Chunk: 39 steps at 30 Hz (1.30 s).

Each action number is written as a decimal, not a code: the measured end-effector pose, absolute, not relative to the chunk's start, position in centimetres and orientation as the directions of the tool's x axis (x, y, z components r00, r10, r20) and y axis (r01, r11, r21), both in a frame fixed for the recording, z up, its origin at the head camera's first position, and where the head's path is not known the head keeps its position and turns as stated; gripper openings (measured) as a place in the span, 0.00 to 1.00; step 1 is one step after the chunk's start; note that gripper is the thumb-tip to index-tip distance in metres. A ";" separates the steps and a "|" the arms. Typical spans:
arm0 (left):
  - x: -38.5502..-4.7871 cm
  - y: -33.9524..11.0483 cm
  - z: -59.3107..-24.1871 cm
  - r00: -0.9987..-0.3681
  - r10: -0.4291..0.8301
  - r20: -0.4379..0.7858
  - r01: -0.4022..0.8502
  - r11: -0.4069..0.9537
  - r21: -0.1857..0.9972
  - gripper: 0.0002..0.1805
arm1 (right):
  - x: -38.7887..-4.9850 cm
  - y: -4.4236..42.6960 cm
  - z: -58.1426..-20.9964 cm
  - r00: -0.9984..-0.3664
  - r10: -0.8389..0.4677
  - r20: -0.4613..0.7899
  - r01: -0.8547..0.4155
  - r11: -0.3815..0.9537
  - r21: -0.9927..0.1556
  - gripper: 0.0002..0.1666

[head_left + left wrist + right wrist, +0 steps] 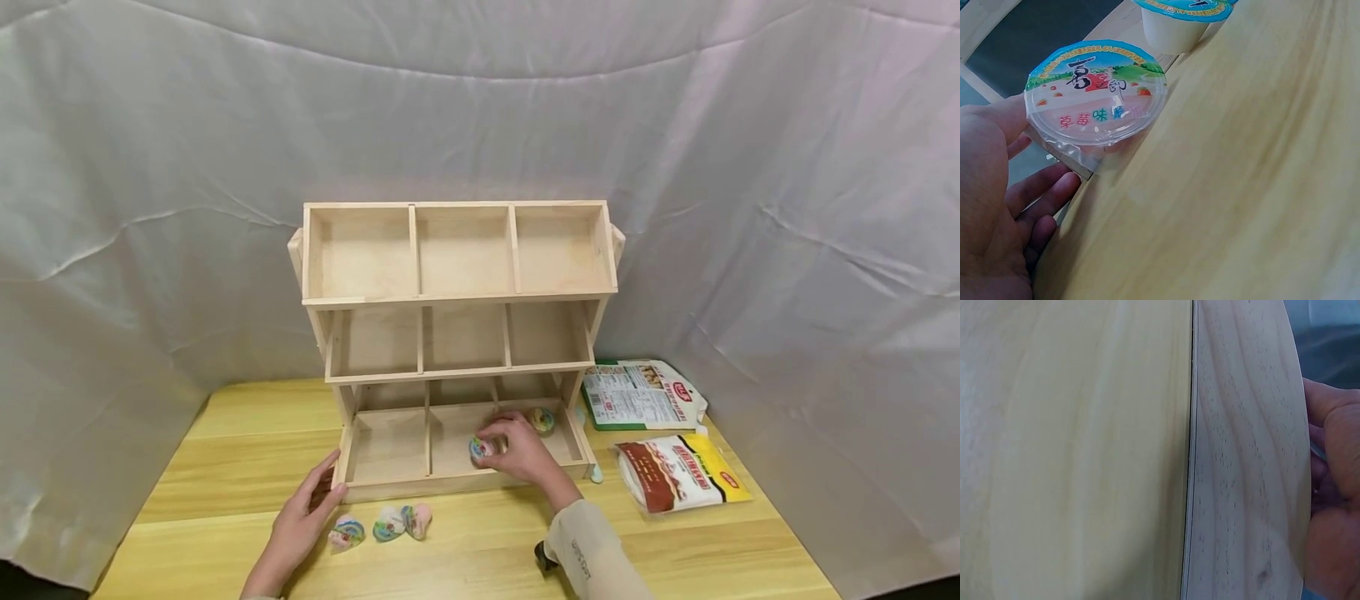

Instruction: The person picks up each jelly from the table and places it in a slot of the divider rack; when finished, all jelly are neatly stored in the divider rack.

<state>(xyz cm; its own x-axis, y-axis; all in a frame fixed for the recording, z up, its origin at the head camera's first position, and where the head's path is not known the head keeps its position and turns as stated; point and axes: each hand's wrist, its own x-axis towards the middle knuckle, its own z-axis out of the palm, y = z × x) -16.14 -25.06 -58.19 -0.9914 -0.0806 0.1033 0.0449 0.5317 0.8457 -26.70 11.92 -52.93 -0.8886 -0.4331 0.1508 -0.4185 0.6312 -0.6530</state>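
Note:
My right hand point(517, 450) pinches a jelly cup point(481, 450) in the middle compartment of the lowest tier of a wooden rack point(390, 490). Another jelly cup point(542, 421) sits in that tier's right compartment. At the rack's left front corner, my left hand point(300, 512) rests with thumb and fingers touching the wood. Close beside it on the table lies a pink jelly cup point(1097, 94) with a printed lid. Two more jelly cups, one whitish point(388, 525) and one pink point(417, 521), lie to its right. The right wrist view hides the held cup behind the front board point(1247, 450).
Above the lowest tier, the rack has two more tiers point(461, 250) divided into compartments. To its right lie a green-and-white food packet point(637, 396) and a red, white and yellow food packet point(678, 473). Grey cloth point(450, 125) hangs around the wooden table point(225, 492).

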 end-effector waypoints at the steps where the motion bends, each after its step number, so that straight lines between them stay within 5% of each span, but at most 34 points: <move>1: -16.2 -25.1 -58.2 -0.991 -0.082 0.104 0.044 0.533 0.845 0.32 | -26.7 11.9 -52.9 -0.889 -0.434 0.150 -0.418 0.632 -0.652 0.23; 39: -16.1 -25.0 -57.9 -0.993 -0.079 0.086 0.031 0.534 0.845 0.32 | -26.9 12.0 -53.1 -0.882 -0.441 0.167 -0.433 0.617 -0.657 0.26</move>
<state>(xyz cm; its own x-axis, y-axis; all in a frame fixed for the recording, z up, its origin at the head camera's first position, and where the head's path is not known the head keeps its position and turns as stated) -16.11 -25.01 -57.85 -0.9932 -0.0791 0.0858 0.0305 0.5335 0.8452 -26.94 11.99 -53.13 -0.8818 -0.4412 0.1666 -0.4329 0.6171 -0.6570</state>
